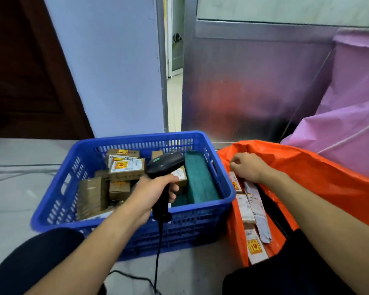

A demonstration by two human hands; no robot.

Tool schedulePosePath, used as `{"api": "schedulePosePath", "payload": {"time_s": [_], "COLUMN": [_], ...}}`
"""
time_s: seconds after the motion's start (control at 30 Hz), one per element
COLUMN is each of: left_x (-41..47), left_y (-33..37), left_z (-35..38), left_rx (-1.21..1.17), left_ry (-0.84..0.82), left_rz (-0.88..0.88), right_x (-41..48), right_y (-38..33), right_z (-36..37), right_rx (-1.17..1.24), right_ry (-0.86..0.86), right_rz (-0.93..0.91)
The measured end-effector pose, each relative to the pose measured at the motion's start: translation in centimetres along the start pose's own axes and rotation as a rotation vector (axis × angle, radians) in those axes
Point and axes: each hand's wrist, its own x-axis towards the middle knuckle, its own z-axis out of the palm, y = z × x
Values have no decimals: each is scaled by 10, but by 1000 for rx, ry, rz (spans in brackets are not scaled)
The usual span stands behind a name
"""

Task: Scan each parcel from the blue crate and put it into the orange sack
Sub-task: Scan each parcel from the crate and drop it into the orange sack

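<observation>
A blue crate [200, 211] stands on the floor in front of me. It holds several brown cardboard parcels [126, 169] with yellow-red labels and a long green parcel [200, 179]. My left hand [153, 192] grips the handle of a black barcode scanner [165, 165] over the crate, its head pointing away from me. To the right lies the orange sack [307, 173], its mouth open, with several labelled parcels [246, 207] inside. My right hand [246, 167] hovers over the sack's mouth with fingers loosely curled and nothing in it.
The scanner's black cable [157, 256] hangs down to the floor between my knees. A pink sack [349, 116] stands behind the orange one. A metal panel [254, 81] and a white wall [107, 67] rise right behind the crate. Pale floor lies to the left.
</observation>
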Motion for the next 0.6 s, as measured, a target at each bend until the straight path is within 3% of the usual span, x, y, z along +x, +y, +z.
{"api": "schedulePosePath", "payload": {"time_s": [0.13,0.2,0.4,0.6], "left_x": [2,6,17,5], "left_y": [17,28,29,26], "left_z": [-26,-43,-81,-79], "left_rx": [-32,-53,-107,-40], "left_ry": [-14,-24,146,74], "left_rz": [27,34,-24,0], "right_x": [9,22,53,72], "right_y": [-28,-38,-68,-86], "right_z": [14,18,27,61], "right_rx": [-60,4,224,493], "right_ry": [-103,-120,-191,-283], "right_rz": [-33,-32,49,232]}}
